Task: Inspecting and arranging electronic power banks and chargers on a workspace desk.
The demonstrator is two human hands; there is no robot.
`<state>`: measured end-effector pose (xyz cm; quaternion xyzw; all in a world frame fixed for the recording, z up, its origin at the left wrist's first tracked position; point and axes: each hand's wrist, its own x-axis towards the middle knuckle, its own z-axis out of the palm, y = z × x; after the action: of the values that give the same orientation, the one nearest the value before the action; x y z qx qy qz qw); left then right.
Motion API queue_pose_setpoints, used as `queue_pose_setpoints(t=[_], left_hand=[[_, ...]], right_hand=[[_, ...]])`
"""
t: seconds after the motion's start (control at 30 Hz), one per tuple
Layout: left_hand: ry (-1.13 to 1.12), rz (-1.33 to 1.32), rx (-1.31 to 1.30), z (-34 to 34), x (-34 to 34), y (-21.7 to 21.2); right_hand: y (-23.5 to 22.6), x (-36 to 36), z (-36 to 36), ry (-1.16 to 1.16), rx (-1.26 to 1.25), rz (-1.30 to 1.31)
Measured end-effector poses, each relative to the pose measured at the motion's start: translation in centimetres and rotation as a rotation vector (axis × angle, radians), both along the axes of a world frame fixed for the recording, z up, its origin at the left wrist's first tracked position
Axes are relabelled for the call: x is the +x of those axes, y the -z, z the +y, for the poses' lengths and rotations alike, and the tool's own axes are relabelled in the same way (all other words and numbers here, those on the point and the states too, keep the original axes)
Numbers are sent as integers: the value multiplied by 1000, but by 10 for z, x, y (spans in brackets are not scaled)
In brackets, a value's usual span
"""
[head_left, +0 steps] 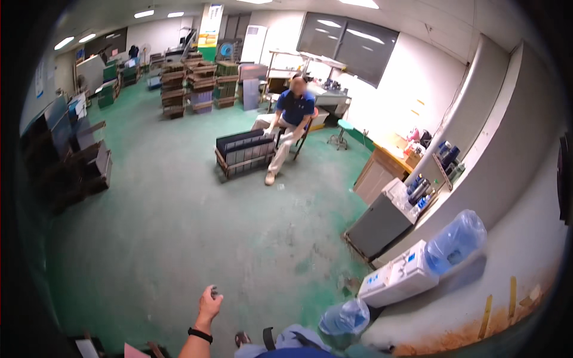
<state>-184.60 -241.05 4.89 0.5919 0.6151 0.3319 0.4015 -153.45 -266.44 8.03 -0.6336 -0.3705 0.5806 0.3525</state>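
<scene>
My left hand point(209, 302) is out in front of me above the green floor, low in the view, with a black band point(200, 335) round the wrist. Its fingers are loosely bent, with a gap between thumb and forefinger, and I see nothing held there. The hand touches nothing. My right hand does not show. Beside my left forearm, at the lower edge, lies a pink sheet or panel point(135, 351), partly cut off. One of my shoes point(242, 339) shows below.
Ahead, a seated person point(295, 107) in a blue shirt handles a rack of dark panels point(245, 152). Stacked crates point(173, 89) stand behind; more racks point(89, 161) at left. On the right are a water dispenser point(397, 274), a spare water bottle point(345, 316) and a grey cabinet point(382, 221).
</scene>
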Motion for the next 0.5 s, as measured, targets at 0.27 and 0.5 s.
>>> queue_pose_setpoints(t=[0.27, 0.5], left_hand=[[155, 258, -120, 115, 19, 75], [33, 255, -1017, 126, -4, 156]], right_hand=[[1, 81, 170, 125, -125, 55], [4, 243, 291, 156, -248, 52]])
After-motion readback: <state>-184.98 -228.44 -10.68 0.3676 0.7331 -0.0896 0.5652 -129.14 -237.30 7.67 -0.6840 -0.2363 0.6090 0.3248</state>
